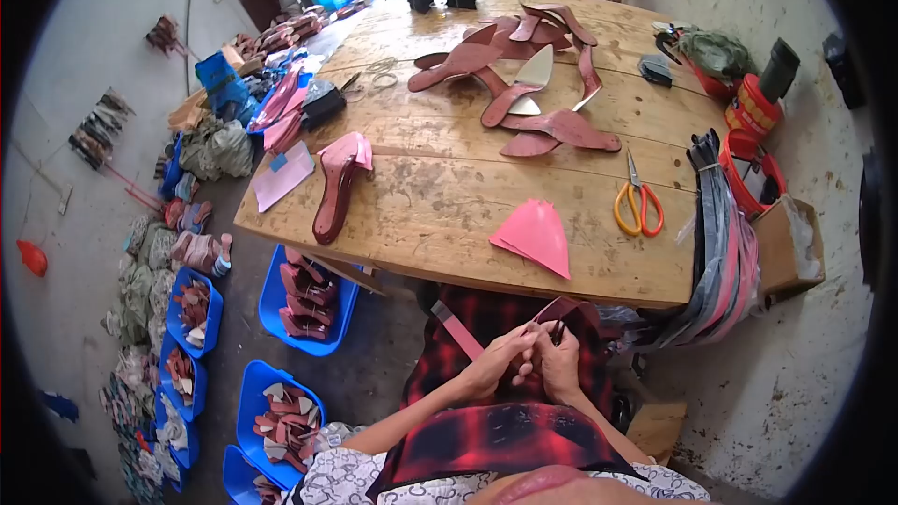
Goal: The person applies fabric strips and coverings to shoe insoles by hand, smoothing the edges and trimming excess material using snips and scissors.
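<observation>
1. Your left hand (506,356) is narrow, pinching a pink strap (460,334) over your lap, below the desk's (421,210) near edge.
2. Your right hand (559,361), beside it, closes on a small dark item (558,328), too hidden to name.
3. Pink pieces (535,236) lie by the desk's near edge, scissors (637,206) toward its right, soles (468,60) heaped toward its far side.

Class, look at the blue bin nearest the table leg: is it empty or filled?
Filled: the blue bin holds dark red shoe parts, packed in a row.
</observation>
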The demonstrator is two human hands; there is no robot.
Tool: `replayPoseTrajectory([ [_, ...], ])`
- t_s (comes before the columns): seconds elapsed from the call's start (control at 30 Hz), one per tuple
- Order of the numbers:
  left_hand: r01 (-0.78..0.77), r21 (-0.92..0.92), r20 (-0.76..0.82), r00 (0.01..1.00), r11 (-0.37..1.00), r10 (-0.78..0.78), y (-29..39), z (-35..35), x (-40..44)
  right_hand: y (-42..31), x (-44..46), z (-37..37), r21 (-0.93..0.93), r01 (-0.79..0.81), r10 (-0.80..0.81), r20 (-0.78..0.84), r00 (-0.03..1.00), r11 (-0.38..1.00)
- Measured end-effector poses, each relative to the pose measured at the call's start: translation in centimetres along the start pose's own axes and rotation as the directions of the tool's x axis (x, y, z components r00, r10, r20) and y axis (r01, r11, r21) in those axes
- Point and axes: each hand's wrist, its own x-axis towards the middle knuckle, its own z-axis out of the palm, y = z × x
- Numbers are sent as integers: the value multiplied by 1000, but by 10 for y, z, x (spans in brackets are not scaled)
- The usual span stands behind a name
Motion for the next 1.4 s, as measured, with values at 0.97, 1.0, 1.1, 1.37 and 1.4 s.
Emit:
replayPoseTrajectory([
  [0.97, -604, -481, -835, 537, 635, -121, -134, -360, -139, -434, -156, -439, -458, 458, -628, -697, 346, 762],
  [1.0, -653, -522, -792, 609, 549, -28, -142, -393, -148, -435, -158, -437, -466, 436, -628, -676, 385, 770],
  [1.1, -485, -832, -367, 846, 270, 388, -117, -402, -197, -439, -168, -442, -487, 379, -611, -527, 590, 787],
  [1.37, -911, -394, -426, 298, 121, 854, 53, -259, -290, -314, -131, -302, -735, -240, -187, -448, 874, 635],
  [1.4, -912, -344, -396, 356, 223, 846, 86, -216, -274, -303, -126, -292, -767, -268, -173, -440, 881, 583],
])
